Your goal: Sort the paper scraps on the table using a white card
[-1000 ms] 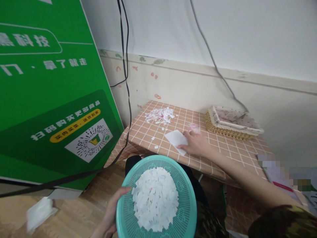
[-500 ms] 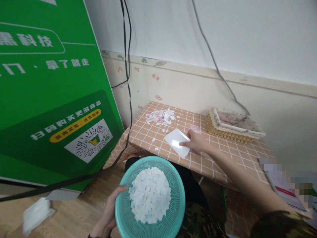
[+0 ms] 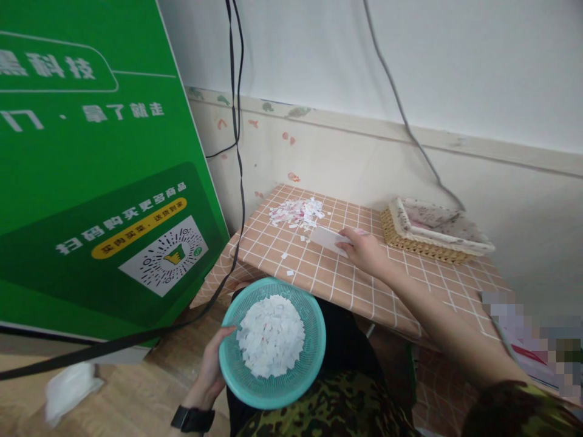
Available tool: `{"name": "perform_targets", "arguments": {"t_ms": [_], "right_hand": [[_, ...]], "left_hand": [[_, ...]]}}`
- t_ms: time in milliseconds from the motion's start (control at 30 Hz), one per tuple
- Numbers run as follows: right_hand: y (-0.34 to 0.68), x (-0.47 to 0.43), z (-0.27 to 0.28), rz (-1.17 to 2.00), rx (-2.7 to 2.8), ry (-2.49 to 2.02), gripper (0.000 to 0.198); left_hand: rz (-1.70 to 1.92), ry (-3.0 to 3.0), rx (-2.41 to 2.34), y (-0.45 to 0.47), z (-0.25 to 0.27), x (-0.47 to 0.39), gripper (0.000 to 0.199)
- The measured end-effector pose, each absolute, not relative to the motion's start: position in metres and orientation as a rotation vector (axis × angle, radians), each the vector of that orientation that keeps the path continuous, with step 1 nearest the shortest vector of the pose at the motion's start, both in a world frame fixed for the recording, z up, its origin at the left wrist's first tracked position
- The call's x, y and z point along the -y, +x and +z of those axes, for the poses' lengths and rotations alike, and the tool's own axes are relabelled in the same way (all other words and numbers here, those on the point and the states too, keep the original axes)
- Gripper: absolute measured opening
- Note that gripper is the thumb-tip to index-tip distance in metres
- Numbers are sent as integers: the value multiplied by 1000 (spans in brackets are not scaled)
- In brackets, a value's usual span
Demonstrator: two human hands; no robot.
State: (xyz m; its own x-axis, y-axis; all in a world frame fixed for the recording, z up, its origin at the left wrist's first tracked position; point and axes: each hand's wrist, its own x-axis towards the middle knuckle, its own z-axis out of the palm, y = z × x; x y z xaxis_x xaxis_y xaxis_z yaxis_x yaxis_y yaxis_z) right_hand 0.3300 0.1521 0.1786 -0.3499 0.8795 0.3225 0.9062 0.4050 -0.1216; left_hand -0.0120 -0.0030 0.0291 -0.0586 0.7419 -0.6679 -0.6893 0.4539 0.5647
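My left hand (image 3: 213,358) grips the rim of a round green plastic basket (image 3: 317,352) over my lap, thumb over the edge. White paper scraps (image 3: 273,337) are heaped inside it. Over the table, my right hand (image 3: 362,247) pinches a white card (image 3: 328,240), which is tilted so that it looks narrow. The card's far end comes close to a pile of white and pinkish paper scraps (image 3: 298,212) on the checked tablecloth (image 3: 319,276). A few loose scraps (image 3: 290,273) lie near the table's front edge. A small pinkish patch shows just behind my right hand.
A wicker basket (image 3: 428,240) with a cloth lining stands at the table's right back. Papers (image 3: 514,328) lie at the right end. A tall green panel (image 3: 150,182) rises at left, with a black cable (image 3: 239,170) hanging before it. A white packet (image 3: 73,388) is on the floor.
The card in my right hand has tilted from broad face to narrow and moved slightly towards the scrap pile. The green basket has drawn back and appears smaller, my left hand still on its rim.
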Motion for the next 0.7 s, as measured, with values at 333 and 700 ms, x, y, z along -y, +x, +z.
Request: {"name": "perform_targets", "arguments": {"t_ms": [333,700], "right_hand": [[314,-140,187,-158,2390,-1722,28],[298,-139,188,-232,2325,-1760,35]], "left_hand": [[1161,42,-1091,-9,22,7,14],[1175,70,-1095,-10,17,9,13]]}}
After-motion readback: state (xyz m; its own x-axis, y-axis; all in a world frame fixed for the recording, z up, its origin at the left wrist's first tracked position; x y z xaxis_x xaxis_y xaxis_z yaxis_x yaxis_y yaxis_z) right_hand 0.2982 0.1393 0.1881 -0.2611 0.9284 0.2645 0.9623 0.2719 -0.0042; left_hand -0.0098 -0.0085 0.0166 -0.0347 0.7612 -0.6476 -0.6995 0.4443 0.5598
